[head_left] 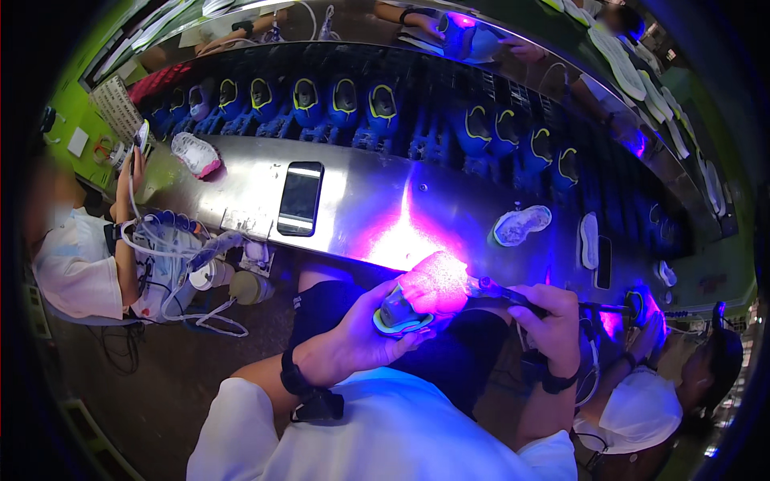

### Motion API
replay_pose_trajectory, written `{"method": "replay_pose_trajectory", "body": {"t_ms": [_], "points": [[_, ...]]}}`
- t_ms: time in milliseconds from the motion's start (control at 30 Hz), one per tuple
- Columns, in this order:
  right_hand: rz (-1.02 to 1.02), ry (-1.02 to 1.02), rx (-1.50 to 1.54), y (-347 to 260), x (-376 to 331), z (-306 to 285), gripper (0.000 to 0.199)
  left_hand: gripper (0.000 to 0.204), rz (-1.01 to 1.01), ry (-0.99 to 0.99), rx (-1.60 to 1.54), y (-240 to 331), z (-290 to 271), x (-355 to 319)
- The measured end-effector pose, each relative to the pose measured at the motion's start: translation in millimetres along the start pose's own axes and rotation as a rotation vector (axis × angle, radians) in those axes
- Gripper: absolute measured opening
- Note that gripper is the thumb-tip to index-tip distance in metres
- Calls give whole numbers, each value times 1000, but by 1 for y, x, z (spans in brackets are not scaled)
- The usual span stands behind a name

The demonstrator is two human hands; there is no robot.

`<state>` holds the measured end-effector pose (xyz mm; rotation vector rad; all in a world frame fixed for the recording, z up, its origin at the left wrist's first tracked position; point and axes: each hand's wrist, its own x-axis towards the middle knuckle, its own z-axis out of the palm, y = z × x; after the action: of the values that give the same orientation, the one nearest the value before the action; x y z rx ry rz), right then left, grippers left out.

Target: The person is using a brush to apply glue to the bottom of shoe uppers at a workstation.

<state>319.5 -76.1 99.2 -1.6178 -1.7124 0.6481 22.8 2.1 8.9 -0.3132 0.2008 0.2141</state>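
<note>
My left hand (349, 345) is wrapped round a shoe upper (433, 282) over the near edge of the metal bench. Bright pink-violet light washes out its upturned underside, while its collar with a yellow-green rim points down toward my lap. In my right hand (552, 325) is a slim dark-handled brush (507, 294), its tip touching or very near the right side of the shoe upper. The glare hides the exact contact and the bristles. Both wrists wear black bands.
Blue shoe uppers (345, 100) line a dark conveyor behind the metal bench (361, 180). On the bench lie a phone (301, 198), a pink-edged white sole (195, 155), another sole (521, 224) and a second phone (603, 262). Co-workers sit at left (84, 256) and right (642, 405).
</note>
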Motion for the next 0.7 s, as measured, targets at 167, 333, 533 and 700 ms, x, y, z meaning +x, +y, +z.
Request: {"method": "replay_pose_trajectory", "body": {"t_ms": [167, 333, 533, 700], "points": [[2, -7, 115, 8, 5, 13, 37, 78, -140, -108, -372, -9, -2, 2], [27, -56, 219, 23, 4, 31, 29, 80, -184, -229, -468, -21, -14, 8], [-3, 63, 68, 43, -37, 46, 35, 76, -39, -148, 29, -7, -3, 17], [281, 200, 121, 39, 13, 55, 35, 78, 199, 97, 857, 28, 38, 17]]}}
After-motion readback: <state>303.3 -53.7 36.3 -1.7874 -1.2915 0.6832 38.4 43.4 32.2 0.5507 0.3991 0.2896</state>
